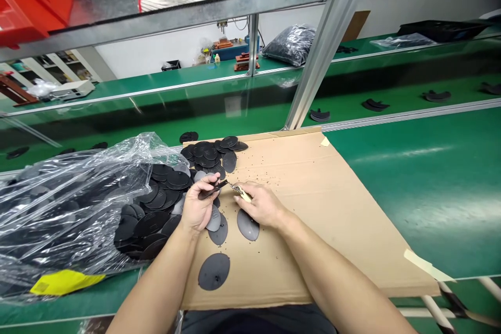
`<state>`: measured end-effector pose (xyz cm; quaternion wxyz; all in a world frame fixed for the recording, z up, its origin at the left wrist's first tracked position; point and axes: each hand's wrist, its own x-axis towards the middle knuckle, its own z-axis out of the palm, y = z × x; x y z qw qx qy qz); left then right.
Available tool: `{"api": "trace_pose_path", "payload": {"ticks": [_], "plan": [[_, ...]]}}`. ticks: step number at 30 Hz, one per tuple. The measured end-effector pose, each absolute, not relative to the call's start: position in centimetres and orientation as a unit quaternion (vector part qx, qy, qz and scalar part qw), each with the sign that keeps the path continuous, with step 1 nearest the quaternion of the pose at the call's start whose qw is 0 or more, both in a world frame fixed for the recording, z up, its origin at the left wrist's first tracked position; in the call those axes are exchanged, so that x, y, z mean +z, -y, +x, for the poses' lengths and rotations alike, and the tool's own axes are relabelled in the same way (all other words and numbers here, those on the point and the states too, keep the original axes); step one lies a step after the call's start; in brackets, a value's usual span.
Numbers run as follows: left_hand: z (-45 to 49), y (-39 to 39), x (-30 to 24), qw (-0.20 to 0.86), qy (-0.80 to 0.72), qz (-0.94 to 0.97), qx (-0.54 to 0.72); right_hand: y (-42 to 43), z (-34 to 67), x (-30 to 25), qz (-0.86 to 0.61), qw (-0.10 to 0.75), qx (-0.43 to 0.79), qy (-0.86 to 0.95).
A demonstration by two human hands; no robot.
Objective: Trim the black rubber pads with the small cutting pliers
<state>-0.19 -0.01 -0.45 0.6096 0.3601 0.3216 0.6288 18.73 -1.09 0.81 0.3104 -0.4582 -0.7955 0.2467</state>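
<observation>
My left hand (198, 203) grips a thin black oval plastic disc (212, 189), held nearly edge-on above the cardboard sheet (297, 193). In my right hand (260, 202) is a pair of small nippers (241, 192) with pale handles, its jaws close to the disc's right end. Several loose discs lie below my hands, among them a grey disc (248, 225) under my right hand and a dark disc (213, 271) nearer my body. Beyond my left hand a pile of black discs (203, 153) rests at the cardboard's far left corner. Small dark crumbs dot the cardboard.
On the left, a clear plastic bag (78, 193) spills many black discs (156, 219). Behind the cardboard runs a green conveyor (219, 109) carrying curved black parts (374, 105). A slanted metal post (329, 47) rises at the cardboard's far edge. Overhead, a shelf holds a white glove (176, 0) and red bin (35, 0).
</observation>
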Motion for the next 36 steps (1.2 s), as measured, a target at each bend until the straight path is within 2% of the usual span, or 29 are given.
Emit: {"api": "trace_pose_path", "payload": {"ticks": [10,17,21,27,29,32,36], "plan": [[-0.2,0.0,-0.8,0.612,-0.325,0.358,0.626,1.1,18.7,1.1,-0.463,0.316,0.281,0.779],[-0.2,0.1,-0.8,0.669,-0.310,0.314,0.599,1.1,18.2,-0.1,-0.439,0.375,0.479,0.661],[-0.2,0.1,-0.5,0.686,-0.310,0.278,0.597,0.8,18.5,-0.4,-0.459,0.392,0.450,0.659],[-0.1,0.0,-0.2,0.686,-0.336,0.286,0.579,0.9,18.5,-0.5,-0.466,0.392,0.323,0.724],[0.1,-0.1,-0.4,0.639,-0.383,0.324,0.583,1.1,18.3,-0.4,-0.468,0.392,0.281,0.741],[0.1,-0.2,-1.1,0.490,-0.473,0.405,0.610,1.3,18.3,-0.1,-0.471,0.379,0.210,0.768],[-0.3,-0.1,-1.8,0.331,-0.518,0.525,0.588,1.4,18.1,-0.2,-0.484,0.318,0.122,0.806]]}}
